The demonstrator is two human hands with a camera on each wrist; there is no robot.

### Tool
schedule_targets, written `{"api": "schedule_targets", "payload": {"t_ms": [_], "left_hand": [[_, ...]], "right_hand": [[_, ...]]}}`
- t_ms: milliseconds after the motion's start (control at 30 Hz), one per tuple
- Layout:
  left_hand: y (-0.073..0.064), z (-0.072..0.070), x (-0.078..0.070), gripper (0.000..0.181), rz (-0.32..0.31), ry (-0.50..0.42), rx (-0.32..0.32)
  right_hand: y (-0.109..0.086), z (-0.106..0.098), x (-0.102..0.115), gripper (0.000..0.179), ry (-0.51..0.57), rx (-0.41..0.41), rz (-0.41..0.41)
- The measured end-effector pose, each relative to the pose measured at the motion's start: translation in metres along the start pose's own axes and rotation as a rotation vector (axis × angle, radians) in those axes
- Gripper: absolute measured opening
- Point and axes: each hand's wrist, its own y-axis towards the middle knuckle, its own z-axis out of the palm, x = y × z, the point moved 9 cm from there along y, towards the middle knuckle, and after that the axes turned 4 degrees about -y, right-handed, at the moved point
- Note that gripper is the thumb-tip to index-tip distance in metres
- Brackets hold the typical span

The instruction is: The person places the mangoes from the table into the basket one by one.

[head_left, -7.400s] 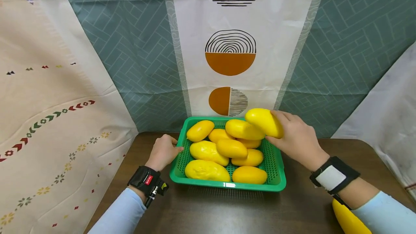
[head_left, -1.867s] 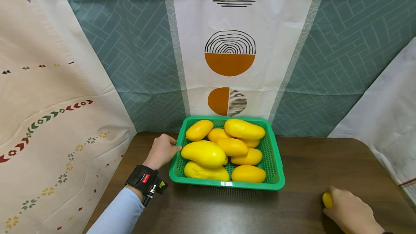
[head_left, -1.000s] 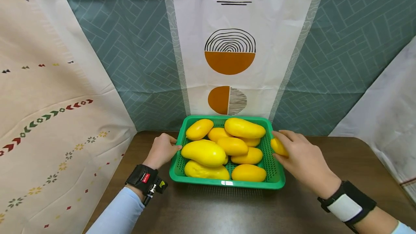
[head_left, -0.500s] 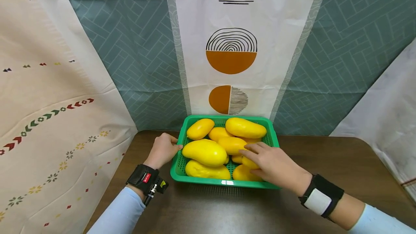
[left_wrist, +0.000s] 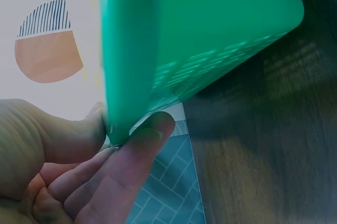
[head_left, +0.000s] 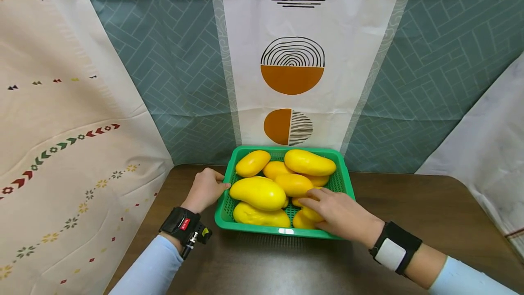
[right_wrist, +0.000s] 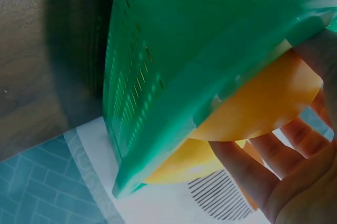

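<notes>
A green plastic basket (head_left: 262, 229) of yellow mangoes stands at the back of the table. At its left side, my left hand (head_left: 206, 190) pinches the rim between thumb and fingers, as the left wrist view shows closely. Reaching over the right front edge, my right hand (head_left: 344, 213) has its fingers curled round a mango (right_wrist: 263, 100), low among the others. In the head view that mango is mostly hidden by the hand. A large bright yellow mango (head_left: 258, 192) lies on top at the left, above a lumpy mango (head_left: 259, 215).
The brown table (head_left: 413, 217) extends to the right of the basket and in front of it. Close behind hangs a patterned teal and white cloth (head_left: 292, 22). A cream cloth (head_left: 73, 126) drapes down the left side.
The right hand laid a large mango on the left of the pile, took another from the table's right side and carried it left into the basket. The left hand stays on the rim.
</notes>
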Motion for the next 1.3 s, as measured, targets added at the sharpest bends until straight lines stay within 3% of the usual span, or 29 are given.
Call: {"api": "schedule_targets", "payload": {"t_ms": [500, 800, 967, 1167, 1300], "left_hand": [[-0.001, 0.000, 0.005, 0.036, 0.001, 0.012, 0.028], [-0.004, -0.023, 0.003, 0.050, -0.003, 0.134, -0.014], [-0.008, -0.047, -0.008, 0.050, 0.080, 0.081, -0.097], [-0.023, -0.080, -0.024, 0.048, 0.217, 0.010, -0.267], [-0.032, -0.093, -0.030, 0.048, 0.305, 0.009, -0.376]], "right_hand": [[-0.001, 0.008, -0.009, 0.066, 0.051, 0.036, 0.057], [-0.009, -0.003, -0.022, 0.059, 0.077, 0.014, 0.176], [-0.017, -0.029, -0.038, 0.060, 0.063, -0.078, 0.247], [-0.038, -0.070, -0.069, 0.062, -0.044, -0.258, 0.390], [-0.058, -0.085, -0.086, 0.062, -0.091, -0.332, 0.503]]}}
